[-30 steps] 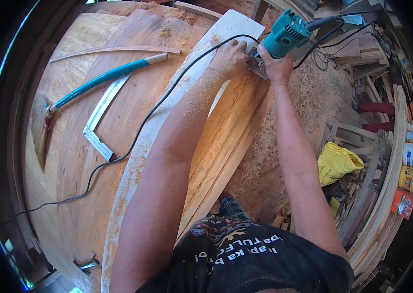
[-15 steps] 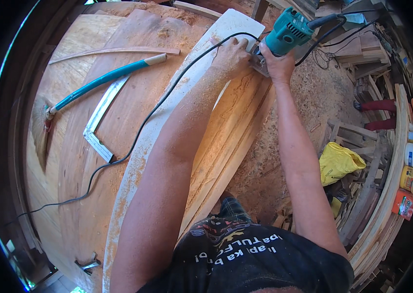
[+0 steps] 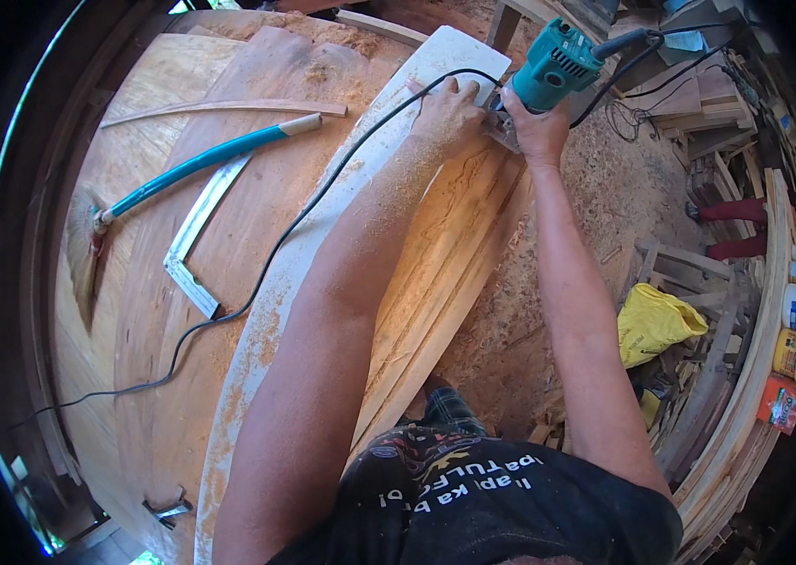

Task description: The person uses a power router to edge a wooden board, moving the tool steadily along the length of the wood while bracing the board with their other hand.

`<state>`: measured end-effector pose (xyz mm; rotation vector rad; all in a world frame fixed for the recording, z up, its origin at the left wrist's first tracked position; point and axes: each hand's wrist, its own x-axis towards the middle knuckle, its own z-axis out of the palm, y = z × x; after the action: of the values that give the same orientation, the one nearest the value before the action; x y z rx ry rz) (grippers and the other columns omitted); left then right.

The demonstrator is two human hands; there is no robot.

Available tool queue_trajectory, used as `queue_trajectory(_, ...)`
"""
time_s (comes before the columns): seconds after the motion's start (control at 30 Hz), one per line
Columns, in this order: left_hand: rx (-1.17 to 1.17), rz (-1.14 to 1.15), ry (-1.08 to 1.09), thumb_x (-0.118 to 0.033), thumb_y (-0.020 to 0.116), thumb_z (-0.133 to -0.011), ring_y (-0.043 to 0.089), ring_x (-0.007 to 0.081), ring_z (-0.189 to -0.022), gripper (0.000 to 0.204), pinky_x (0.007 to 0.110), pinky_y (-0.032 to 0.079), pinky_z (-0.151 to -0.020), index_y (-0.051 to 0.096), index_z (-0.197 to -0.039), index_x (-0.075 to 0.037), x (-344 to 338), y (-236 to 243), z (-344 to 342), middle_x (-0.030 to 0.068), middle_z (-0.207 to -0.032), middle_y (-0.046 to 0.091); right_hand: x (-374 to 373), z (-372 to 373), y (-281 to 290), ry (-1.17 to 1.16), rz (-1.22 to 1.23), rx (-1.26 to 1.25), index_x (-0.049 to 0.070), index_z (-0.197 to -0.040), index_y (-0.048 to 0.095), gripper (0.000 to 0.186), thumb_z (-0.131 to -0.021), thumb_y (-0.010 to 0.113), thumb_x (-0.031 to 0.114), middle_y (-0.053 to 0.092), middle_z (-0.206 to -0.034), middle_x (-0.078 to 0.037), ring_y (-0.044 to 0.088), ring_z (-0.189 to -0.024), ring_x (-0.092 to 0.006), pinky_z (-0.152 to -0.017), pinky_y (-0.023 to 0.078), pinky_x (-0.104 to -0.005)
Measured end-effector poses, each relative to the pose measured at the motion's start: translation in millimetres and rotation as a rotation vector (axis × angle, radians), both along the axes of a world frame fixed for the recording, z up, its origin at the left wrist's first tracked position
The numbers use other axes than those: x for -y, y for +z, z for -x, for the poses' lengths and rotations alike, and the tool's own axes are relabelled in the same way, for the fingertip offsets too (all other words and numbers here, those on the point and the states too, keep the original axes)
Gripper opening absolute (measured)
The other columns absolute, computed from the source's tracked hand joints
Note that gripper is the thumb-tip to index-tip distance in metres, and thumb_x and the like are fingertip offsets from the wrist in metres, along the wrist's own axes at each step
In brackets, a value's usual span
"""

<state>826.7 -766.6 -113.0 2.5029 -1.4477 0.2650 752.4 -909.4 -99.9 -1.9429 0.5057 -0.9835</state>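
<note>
My right hand [image 3: 539, 127] is wrapped round the body of a teal trim router [image 3: 556, 68] with a dark power cord. The router's clear base sits at the edge of a carved wooden board [image 3: 454, 254], near its far end. Close by on the left, my left hand [image 3: 452, 115] rests with bent fingers at a long white plank [image 3: 323, 202] and the router's base; what its fingertips grip is hidden. Sawdust coats the left forearm and the plank. Wavy grooves run along the carved board. A black cord crosses over the plank beside the left hand.
On the wooden surface at left lie a metal square [image 3: 193, 240], a brush with a teal handle [image 3: 205, 162], a thin wood strip [image 3: 219, 106] and a small clamp-like tool [image 3: 169, 509]. At right are a yellow sack [image 3: 657, 325], stacked lumber and containers. Another person's red-clad legs [image 3: 737, 226] show there.
The whole view has shifted slightly. Both hands and the router stay in nearly the same place at the board's edge, with the same hold.
</note>
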Motion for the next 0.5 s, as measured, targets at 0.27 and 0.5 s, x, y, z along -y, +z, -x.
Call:
queue_trajectory(0.27,0.025,0.015,0.028,-0.039,0.061,-0.087,0.048,0.0279,-0.109,0.022,0.077,0.032,-0.09,0.071,-0.104,-0.029,-1,-5,0,0.0046,-0.106,0.05,12,-5,-5,0.014,0.009,-0.011,0.005,-0.106,0.057,0.063,-0.064,0.083,0.044,0.069,-0.096,-0.012,0.068,-0.088,-0.0241,-0.081,0.052,-0.0376)
queue_trajectory(0.5,-0.049,0.063,0.089,-0.019,0.054,-0.09,0.049,0.0279,-0.116,0.042,0.072,0.031,-0.095,0.051,-0.131,-0.021,-5,-2,-3,0.0074,-0.115,0.053,34,15,5,0.196,-0.234,0.107,0.004,-0.106,0.06,0.044,-0.075,0.081,0.029,0.065,-0.096,-0.003,0.062,-0.086,-0.0127,-0.08,0.05,-0.0302)
